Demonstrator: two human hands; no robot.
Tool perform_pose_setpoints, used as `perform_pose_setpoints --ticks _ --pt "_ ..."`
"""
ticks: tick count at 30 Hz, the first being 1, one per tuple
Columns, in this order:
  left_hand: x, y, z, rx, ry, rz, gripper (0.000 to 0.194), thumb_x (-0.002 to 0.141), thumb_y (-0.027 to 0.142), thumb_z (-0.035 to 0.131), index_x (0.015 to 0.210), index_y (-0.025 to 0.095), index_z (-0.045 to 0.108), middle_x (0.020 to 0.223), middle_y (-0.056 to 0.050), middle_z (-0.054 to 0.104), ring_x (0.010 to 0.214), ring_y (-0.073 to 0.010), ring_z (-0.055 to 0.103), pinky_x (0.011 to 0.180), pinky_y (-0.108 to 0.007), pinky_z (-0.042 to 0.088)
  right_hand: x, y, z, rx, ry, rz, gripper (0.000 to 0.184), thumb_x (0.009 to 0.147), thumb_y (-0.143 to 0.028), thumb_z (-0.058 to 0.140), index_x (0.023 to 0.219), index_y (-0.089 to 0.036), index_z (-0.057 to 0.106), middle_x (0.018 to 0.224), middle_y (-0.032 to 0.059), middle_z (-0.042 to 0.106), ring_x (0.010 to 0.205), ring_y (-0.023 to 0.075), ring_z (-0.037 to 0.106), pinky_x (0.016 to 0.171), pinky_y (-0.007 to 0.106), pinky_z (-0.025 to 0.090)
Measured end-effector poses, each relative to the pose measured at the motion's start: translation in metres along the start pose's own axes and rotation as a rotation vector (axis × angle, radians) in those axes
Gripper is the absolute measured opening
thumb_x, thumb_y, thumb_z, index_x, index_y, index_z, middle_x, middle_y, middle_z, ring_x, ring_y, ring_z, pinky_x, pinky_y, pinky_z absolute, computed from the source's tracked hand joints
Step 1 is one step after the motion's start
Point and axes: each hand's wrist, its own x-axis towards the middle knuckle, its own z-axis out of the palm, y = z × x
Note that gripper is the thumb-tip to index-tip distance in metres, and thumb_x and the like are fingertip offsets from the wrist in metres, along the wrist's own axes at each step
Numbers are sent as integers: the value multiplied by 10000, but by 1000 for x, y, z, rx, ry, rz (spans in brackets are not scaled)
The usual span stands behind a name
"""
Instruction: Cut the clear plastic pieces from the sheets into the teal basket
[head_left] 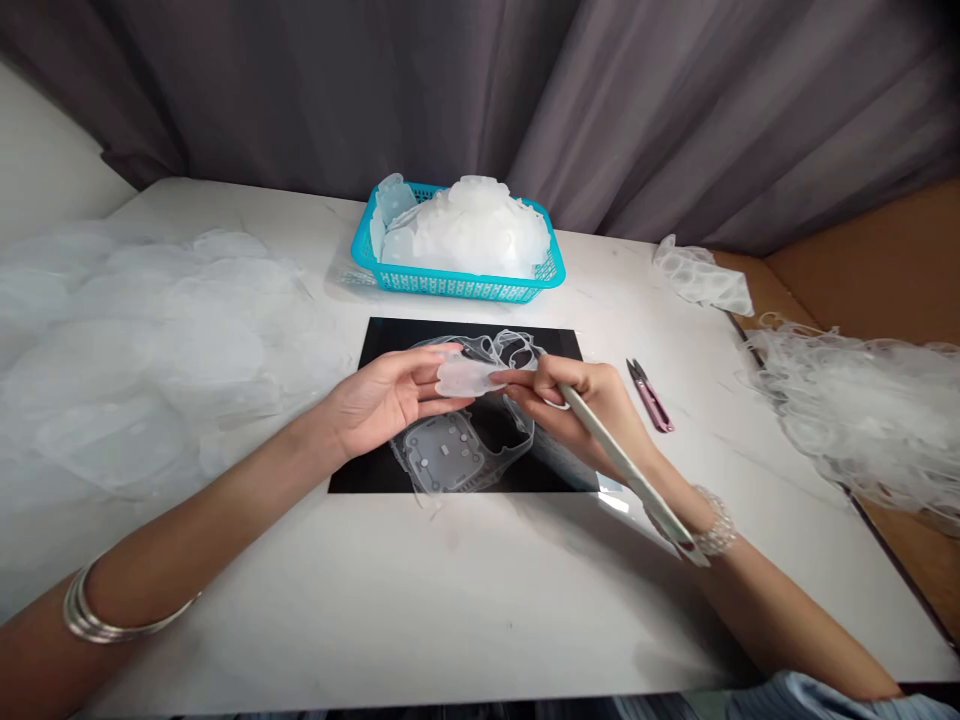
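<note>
Above a black mat (352,455), my left hand (382,400) holds a small translucent white silicone piece (469,376) between thumb and fingers. My right hand (581,400) has its fingertips on the right end of that piece. Tucked in the right hand is a pair of pale tweezers (622,462), slanting back over the wrist. Beneath both hands, on the mat, lies a clear silicone sheet (442,452) with a rounded square part and thin looping strips. The right fingertips partly hide the piece.
A blue basket (457,284) heaped with white silicone pieces stands at the back. A large pile of translucent sheets (150,350) covers the left side. Pink-handled thread snips (651,397) lie right of the mat. Stringy scraps (862,410) fill the right edge, beside a cardboard box (885,255).
</note>
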Motion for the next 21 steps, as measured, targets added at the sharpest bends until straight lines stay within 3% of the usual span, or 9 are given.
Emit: perform_pose_setpoints --ticks 3,9,16,21 --pt "4 0 -5 72 22 76 411 823 51 637 1230 108 630 1195 -146 699 1101 -233 669 1002 -365 530 2 2 -1 7 -53 30 380 824 -207 650 605 -237 340 680 23 631 1064 320 692 758 347 540" --pt "6 0 -6 49 18 92 402 810 12 617 1198 113 657 1212 -142 696 1124 -236 659 1029 -381 519 15 11 -6 363 199 80 347 811 -207 688 638 -225 388 846 45 719 1016 268 713 906 416 541" --pt "5 0 -8 45 0 91 416 797 -2 613 1194 110 661 1224 -145 692 1109 -239 668 1014 -374 526 17 21 -3 488 139 185 348 792 -259 749 647 -222 435 976 62 739 1035 239 696 980 451 524" --pt "6 -1 -8 45 -21 82 440 803 -7 609 1220 128 654 1213 -135 698 1076 -213 680 962 -337 555 18 21 0 535 111 228 405 753 -299 792 634 -226 412 768 2 683 898 196 693 898 399 564"
